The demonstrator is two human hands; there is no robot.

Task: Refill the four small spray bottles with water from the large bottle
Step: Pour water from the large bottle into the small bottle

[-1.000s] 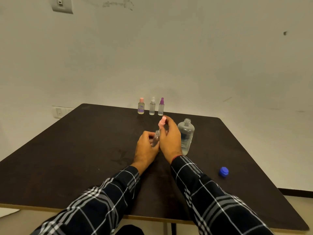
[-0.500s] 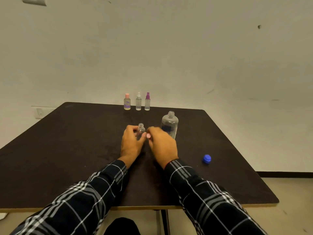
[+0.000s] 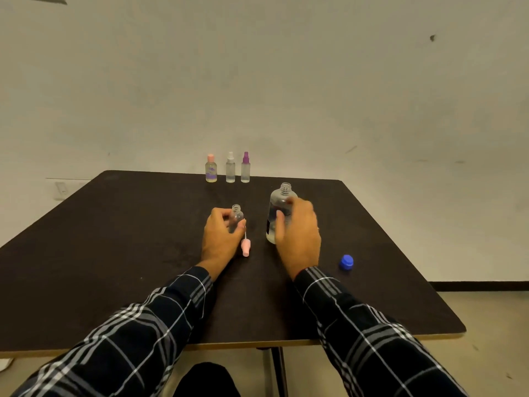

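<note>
In the middle of the frame, on the dark counter (image 3: 114,239), we see the left hand (image 3: 221,236) curled round a small bottle (image 3: 236,214). The fingers wrap its far side and the thumb presses its near side. That bottle stands upright on the counter, its threaded neck bare and open. It is clear plastic, and we cannot tell whether it holds any water.

Just below it lies the pink sprayer (image 3: 245,247), flat on the counter beside the left thumb, with its thin tube pointing up the frame toward the small bottle.

To the right of centre stands the large bottle (image 3: 279,213), upright and uncapped. The right hand (image 3: 299,233) is closed on it from the right, with the thumb across its front and the fingers bent round its shoulder; the hand is slightly blurred. The bottle is clear, with a dark label low on its left side. We make out some water in it, though not the level.

Further right and lower, the blue cap (image 3: 346,262) sits alone on the counter, well apart from both hands.

Above centre, along the counter's far edge by the wall, three more spray bottles stand close together in a row: the pink-topped one (image 3: 211,169) at left, the white-topped one (image 3: 230,167) in the middle and the purple-topped one (image 3: 245,167) at right. All three wear their tops.

Both forearms, in dark plaid sleeves (image 3: 160,319), enter from the bottom of the frame. A wall plate (image 3: 60,190) shows at the left edge, beyond the counter.
</note>
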